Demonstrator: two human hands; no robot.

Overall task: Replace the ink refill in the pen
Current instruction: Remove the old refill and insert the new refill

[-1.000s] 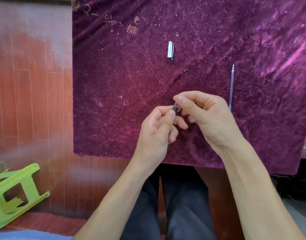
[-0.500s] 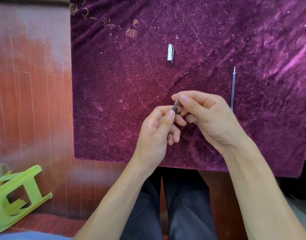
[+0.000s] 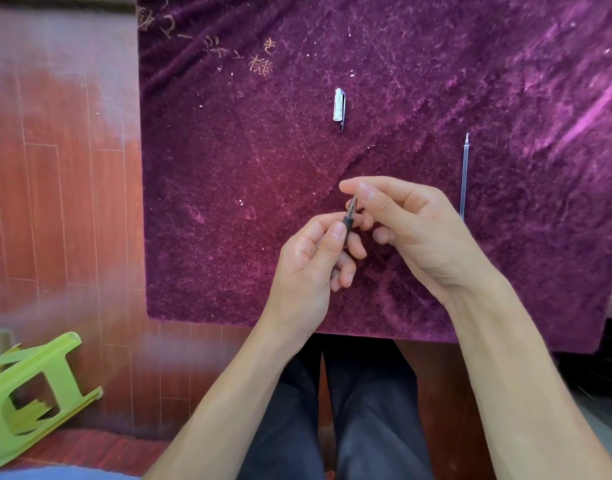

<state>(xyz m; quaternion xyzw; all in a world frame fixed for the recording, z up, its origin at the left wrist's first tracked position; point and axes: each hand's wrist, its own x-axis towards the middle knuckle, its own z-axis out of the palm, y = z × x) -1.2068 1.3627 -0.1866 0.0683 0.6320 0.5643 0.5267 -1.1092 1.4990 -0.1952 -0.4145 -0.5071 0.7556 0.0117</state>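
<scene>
the dark slim pen (image 3: 349, 218) is held over the purple velvet cloth (image 3: 228, 168), its barrel gripped by the thumb and curled fingers of the left hand (image 3: 308, 268) while the right hand (image 3: 412, 230) pinches its pointed tip. a thin clear ink refill (image 3: 464, 178) lies on the cloth just right of that hand, a short silver cap (image 3: 339, 105) farther up; a lime-green stool (image 3: 31, 393) lies tipped on the floor.

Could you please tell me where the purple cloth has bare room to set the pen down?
Widest bare patch: the cloth left of the cap, down to its near edge. Another lies right of the refill. Crowded: near centre, where the left grip and right grip hold the pen.
</scene>
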